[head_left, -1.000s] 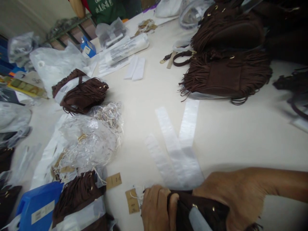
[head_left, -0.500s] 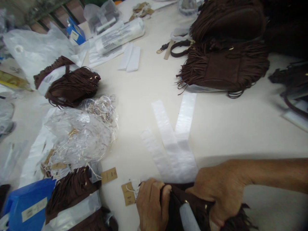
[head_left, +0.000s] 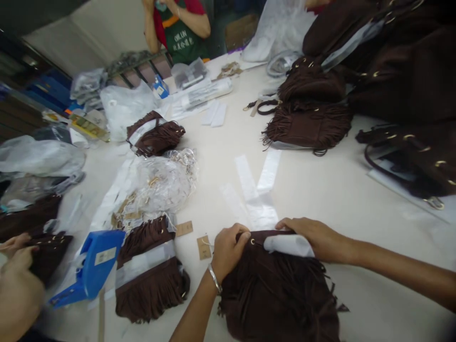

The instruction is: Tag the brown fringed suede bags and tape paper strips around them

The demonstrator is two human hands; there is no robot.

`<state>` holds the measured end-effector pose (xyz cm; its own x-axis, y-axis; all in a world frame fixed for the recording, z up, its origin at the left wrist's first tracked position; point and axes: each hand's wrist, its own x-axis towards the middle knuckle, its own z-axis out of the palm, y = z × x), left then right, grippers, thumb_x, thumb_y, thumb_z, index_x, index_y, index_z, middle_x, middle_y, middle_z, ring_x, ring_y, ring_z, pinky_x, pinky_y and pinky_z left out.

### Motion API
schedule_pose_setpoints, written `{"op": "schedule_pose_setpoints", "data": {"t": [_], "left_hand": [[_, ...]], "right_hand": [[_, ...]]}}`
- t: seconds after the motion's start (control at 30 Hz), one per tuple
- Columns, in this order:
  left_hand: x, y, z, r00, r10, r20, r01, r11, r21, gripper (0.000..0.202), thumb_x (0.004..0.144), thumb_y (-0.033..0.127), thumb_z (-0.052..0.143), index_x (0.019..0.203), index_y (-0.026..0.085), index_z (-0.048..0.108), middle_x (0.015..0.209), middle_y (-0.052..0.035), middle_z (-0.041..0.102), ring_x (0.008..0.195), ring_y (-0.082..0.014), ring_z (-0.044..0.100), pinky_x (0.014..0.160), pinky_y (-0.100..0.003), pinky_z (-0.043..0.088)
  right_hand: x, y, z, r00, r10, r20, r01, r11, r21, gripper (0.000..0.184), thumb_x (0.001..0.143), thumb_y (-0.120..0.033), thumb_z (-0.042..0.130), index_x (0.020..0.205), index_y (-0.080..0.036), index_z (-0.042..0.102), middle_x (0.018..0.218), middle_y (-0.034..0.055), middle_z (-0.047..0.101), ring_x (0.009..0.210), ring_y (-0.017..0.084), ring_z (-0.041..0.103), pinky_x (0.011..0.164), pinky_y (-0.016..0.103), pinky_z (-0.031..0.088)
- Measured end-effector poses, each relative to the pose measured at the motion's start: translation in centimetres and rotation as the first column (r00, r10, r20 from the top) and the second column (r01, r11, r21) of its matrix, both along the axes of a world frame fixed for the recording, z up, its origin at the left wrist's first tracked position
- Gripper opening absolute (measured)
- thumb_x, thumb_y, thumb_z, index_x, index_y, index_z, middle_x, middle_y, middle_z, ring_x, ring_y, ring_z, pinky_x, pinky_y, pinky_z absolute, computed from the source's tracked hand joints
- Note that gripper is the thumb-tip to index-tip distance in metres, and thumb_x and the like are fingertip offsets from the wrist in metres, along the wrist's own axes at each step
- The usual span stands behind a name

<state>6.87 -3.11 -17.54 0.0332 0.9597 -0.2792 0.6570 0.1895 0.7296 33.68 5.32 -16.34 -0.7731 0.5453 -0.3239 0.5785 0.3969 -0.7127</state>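
Observation:
A dark brown fringed handbag (head_left: 278, 289) lies before me at the table's near edge. My left hand (head_left: 230, 247), with a silver bangle at the wrist, is closed on the bag's upper left corner. At the top right, my right hand (head_left: 313, 237) grips the bag's rim, its fingers partly hidden behind it. Between my hands, a white wrapped roll (head_left: 290, 244), perhaps the covered handle, lies across the bag's top. A brown paper tag (head_left: 204, 247) on a string rests by my left hand. White strips (head_left: 254, 194) lie just beyond the bag.
A fringed bag with a white band (head_left: 149, 275) and a blue tape dispenser (head_left: 96, 266) are at left. More brown bags (head_left: 309, 126) pile up at right. Plastic-wrapped strings (head_left: 160, 185) lie left of centre. A co-worker's hands (head_left: 17, 256) are at far left; another person (head_left: 181, 33) stands beyond.
The view has tilted up and widened, showing more of the bag and the people around. My right hand has shifted from the bag's front to its top right rim; my left keeps its hold.

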Motion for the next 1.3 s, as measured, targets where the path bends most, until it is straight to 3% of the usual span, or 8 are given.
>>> {"op": "schedule_pose_setpoints", "data": {"t": [0.13, 0.4, 0.57, 0.67, 0.8, 0.93, 1.17, 1.3], "left_hand": [[-0.3, 0.5, -0.2, 0.984, 0.026, 0.177, -0.011, 0.996, -0.089, 0.024, 0.091, 0.04, 0.052, 0.099, 0.019, 0.062, 0.082, 0.0007, 0.067, 0.078, -0.0151, 0.059, 0.074, -0.026, 0.043], [-1.5, 1.9, 0.6, 0.978, -0.113, 0.174, 0.144, 0.974, -0.177, 0.036, 0.083, 0.049, 0.056, 0.078, 0.015, 0.065, 0.065, 0.0018, 0.06, 0.063, -0.0131, 0.052, 0.062, -0.024, 0.039], [-1.1, 1.7, 1.5, 0.971, -0.171, 0.168, 0.202, 0.96, -0.192, 0.031, 0.064, 0.042, 0.076, 0.078, 0.017, 0.063, 0.068, 0.0038, 0.06, 0.064, -0.0136, 0.051, 0.059, -0.024, 0.035], [-0.6, 1.0, 1.7, 0.975, -0.158, 0.156, 0.181, 0.973, -0.141, 0.024, 0.067, 0.035, 0.074, 0.077, 0.018, 0.06, 0.071, 0.0044, 0.058, 0.07, -0.0143, 0.05, 0.063, -0.025, 0.032], [-0.7, 0.2, 1.5, 0.973, -0.121, 0.196, 0.148, 0.981, -0.127, 0.023, 0.072, 0.036, 0.071, 0.082, 0.019, 0.059, 0.076, 0.0046, 0.057, 0.075, -0.0147, 0.049, 0.066, -0.025, 0.032], [-1.3, 0.6, 1.2, 0.953, -0.101, 0.286, 0.161, 0.968, -0.194, 0.028, 0.076, 0.044, 0.068, 0.083, 0.019, 0.059, 0.074, 0.0051, 0.053, 0.073, -0.0135, 0.046, 0.065, -0.024, 0.032], [-2.3, 2.7, 1.1, 0.888, -0.031, 0.459, 0.228, 0.896, -0.38, 0.045, 0.085, 0.06, 0.051, 0.077, 0.016, 0.056, 0.064, 0.0048, 0.044, 0.06, -0.0098, 0.038, 0.055, -0.023, 0.028], [-2.5, 3.7, 0.6, 0.856, 0.058, 0.514, 0.246, 0.828, -0.504, 0.042, 0.078, 0.057, 0.059, 0.083, 0.015, 0.063, 0.065, 0.0028, 0.053, 0.055, -0.0085, 0.043, 0.051, -0.021, 0.03]], "right_hand": [[0.1, -1.8, -0.3, 0.998, -0.042, -0.046, 0.048, 0.99, 0.134, 0.034, 0.091, -0.036, 0.052, 0.12, -0.021, 0.058, 0.112, 0.0115, 0.067, 0.103, 0.028, 0.061, 0.091, 0.038, 0.04], [0.0, -2.4, -0.2, 0.989, -0.089, -0.117, 0.113, 0.969, 0.219, 0.027, 0.09, -0.03, 0.049, 0.113, -0.021, 0.059, 0.107, 0.0095, 0.068, 0.098, 0.026, 0.061, 0.086, 0.034, 0.042], [0.3, -1.8, -0.9, 0.983, -0.138, -0.12, 0.15, 0.984, 0.1, 0.022, 0.087, -0.037, 0.052, 0.1, -0.021, 0.058, 0.094, 0.0062, 0.068, 0.088, 0.023, 0.062, 0.081, 0.035, 0.047], [0.6, -0.9, 0.3, 0.982, -0.096, -0.166, 0.099, 0.995, 0.008, 0.029, 0.088, -0.034, 0.051, 0.113, -0.02, 0.058, 0.108, 0.0077, 0.069, 0.1, 0.024, 0.063, 0.089, 0.039, 0.048], [0.7, -0.6, 3.2, 0.974, 0.101, -0.202, -0.054, 0.973, 0.225, 0.051, 0.089, -0.026, 0.052, 0.14, -0.027, 0.048, 0.141, 0.01, 0.053, 0.129, 0.027, 0.05, 0.107, 0.045, 0.039], [0.3, -1.3, 4.7, 0.927, 0.315, -0.201, -0.245, 0.919, 0.31, 0.045, 0.092, -0.023, 0.05, 0.136, -0.031, 0.054, 0.136, 0.0103, 0.055, 0.12, 0.024, 0.055, 0.099, 0.04, 0.048], [-1.7, -3.3, 3.1, 0.933, 0.266, -0.244, -0.141, 0.89, 0.433, 0.034, 0.096, -0.021, 0.047, 0.129, -0.02, 0.055, 0.118, 0.0132, 0.062, 0.101, 0.02, 0.062, 0.084, 0.031, 0.053], [-1.9, -4.6, 1.3, 0.914, 0.282, -0.292, -0.051, 0.793, 0.607, 0.031, 0.095, -0.017, 0.047, 0.125, -0.014, 0.057, 0.113, 0.014, 0.066, 0.1, 0.021, 0.064, 0.085, 0.032, 0.054]]}}
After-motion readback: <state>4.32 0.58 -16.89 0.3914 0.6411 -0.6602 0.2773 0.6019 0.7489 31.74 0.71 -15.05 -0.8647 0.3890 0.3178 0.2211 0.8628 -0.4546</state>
